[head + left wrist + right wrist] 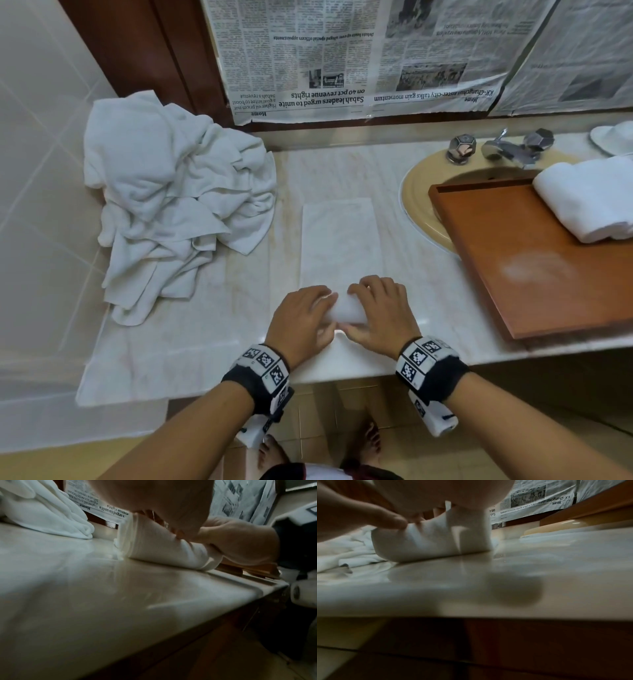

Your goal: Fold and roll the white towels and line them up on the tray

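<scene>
Two hands, left hand [301, 317] and right hand [378, 313], curl over the towel [339, 240] roll at the worktop's [394, 212] near edge, the unrolled strip running away from them, the tray [534, 270] to the roll's right.

Both hands [188, 524] gripping rolled towel [159, 547], countertop [120, 595], newspaper bkgd [102, 505]

Head view evenly lit with bowed wide-angle edges; both wrist views dim, soft, blurred, dark along the bottom.
</scene>
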The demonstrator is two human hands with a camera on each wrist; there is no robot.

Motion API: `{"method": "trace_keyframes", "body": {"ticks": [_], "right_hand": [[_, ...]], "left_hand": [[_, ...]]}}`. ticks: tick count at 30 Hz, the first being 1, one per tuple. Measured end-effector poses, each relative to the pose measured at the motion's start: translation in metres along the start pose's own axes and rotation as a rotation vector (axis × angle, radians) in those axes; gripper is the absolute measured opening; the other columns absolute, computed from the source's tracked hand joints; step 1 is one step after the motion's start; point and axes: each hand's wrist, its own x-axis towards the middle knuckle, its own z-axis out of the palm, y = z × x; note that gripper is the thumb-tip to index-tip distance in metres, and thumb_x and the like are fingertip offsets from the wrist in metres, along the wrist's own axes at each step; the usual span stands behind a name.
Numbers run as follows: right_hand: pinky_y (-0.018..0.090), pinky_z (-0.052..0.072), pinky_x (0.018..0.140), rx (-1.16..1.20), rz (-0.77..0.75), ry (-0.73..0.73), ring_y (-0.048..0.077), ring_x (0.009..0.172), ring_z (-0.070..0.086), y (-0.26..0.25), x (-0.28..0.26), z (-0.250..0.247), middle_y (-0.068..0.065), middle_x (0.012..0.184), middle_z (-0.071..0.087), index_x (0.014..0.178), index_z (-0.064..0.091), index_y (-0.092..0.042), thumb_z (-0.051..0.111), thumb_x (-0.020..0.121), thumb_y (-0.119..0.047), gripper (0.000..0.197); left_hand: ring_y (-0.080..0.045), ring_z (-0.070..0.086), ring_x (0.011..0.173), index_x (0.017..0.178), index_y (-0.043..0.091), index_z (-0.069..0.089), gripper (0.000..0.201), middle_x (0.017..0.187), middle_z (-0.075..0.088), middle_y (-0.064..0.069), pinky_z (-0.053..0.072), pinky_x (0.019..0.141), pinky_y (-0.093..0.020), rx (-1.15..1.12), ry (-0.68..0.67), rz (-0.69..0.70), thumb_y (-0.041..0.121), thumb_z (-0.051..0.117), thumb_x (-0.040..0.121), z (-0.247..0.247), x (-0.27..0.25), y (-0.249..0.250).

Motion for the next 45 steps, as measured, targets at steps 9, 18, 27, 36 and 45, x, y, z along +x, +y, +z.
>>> {"method": "trace_keyframes", "body": {"ticks": [9, 18, 27, 36, 45], "right_hand": [[0.028, 0.033, 0.097, 0.224, 0.184, -0.352, 0.018, 0.116, 0.044, 0.007, 0.031, -0.022, -0.003, 0.123, 0.052, 0.128, 0.054, -0.021, 0.078, 0.074, -0.038, 0.061], [0.031, 0.047, 0.088, 0.667, 0.538, -0.576, 0.023, 0.097, 0.061, 0.002, 0.039, -0.025, 0.004, 0.097, 0.067, 0.096, 0.073, -0.016, 0.083, 0.070, -0.013, 0.028], [0.033, 0.032, 0.063, -0.020, 0.127, 0.119, 0.022, 0.073, 0.049, -0.031, 0.001, -0.006, -0.002, 0.080, 0.053, 0.077, 0.059, -0.018, 0.067, 0.077, -0.019, 0.009], [0.035, 0.043, 0.070, -0.082, 0.083, -0.004, 0.026, 0.089, 0.046, -0.018, -0.013, -0.003, 0.004, 0.105, 0.049, 0.108, 0.055, -0.019, 0.081, 0.049, -0.029, 0.066], [0.031, 0.041, 0.085, 0.341, 0.227, -0.221, 0.021, 0.098, 0.053, -0.005, -0.001, -0.018, -0.001, 0.106, 0.062, 0.110, 0.065, -0.016, 0.084, 0.066, -0.033, 0.051]], "left_hand": [[-0.018, 0.059, 0.109, 0.128, 0.026, 0.060, 0.058, 0.119, 0.063, 0.004, 0.044, 0.086, -0.028, -0.119, -0.323, -0.313, 0.041, 0.075, 0.075, -0.030, 0.040, -0.010], [-0.019, 0.060, 0.107, 0.120, 0.020, 0.067, 0.039, 0.118, 0.066, -0.004, 0.043, 0.085, -0.023, -0.441, -0.599, -0.684, 0.029, 0.071, 0.082, -0.035, 0.040, -0.009], [-0.022, 0.057, 0.068, 0.077, 0.017, 0.066, 0.015, 0.084, 0.059, 0.001, 0.043, 0.053, -0.031, 0.023, 0.028, -0.127, 0.010, 0.069, 0.065, -0.018, 0.015, 0.013], [-0.020, 0.056, 0.090, 0.109, 0.022, 0.054, 0.068, 0.104, 0.056, 0.001, 0.043, 0.072, -0.031, 0.078, -0.166, -0.114, 0.028, 0.081, 0.047, -0.017, 0.004, 0.004], [-0.012, 0.054, 0.110, 0.125, 0.033, 0.060, 0.053, 0.122, 0.060, 0.009, 0.038, 0.088, -0.025, -0.272, -0.531, -0.344, 0.043, 0.076, 0.076, -0.045, 0.024, -0.020]]}}
